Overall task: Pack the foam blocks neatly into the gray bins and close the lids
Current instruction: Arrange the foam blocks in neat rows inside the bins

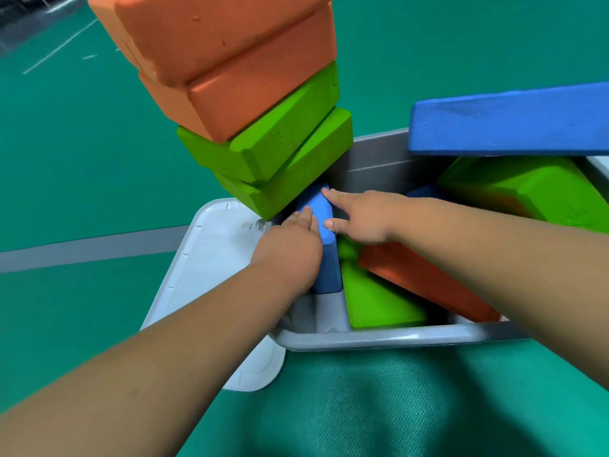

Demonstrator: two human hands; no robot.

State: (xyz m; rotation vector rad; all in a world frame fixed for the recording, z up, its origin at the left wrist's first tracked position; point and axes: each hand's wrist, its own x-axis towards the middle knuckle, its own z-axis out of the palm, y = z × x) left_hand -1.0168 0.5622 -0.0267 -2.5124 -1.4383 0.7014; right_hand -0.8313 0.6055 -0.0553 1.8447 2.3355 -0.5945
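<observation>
At left end of gray bin (379, 339): pressing upright blue block (326, 272) between both hands. Left hand (290, 245) lying flat on its left face, fingers (304, 216) straight, together; right hand (359, 219) touching its top, forefinger and thumb spread apart. Leaning just above: green-and-orange stack (270, 127). Lying on floor, touching bin: pale lid (204, 258).

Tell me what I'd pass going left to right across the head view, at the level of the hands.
pale lid → left hand → blue block between the hands → right hand → orange block in the gray bin → green block far right
</observation>
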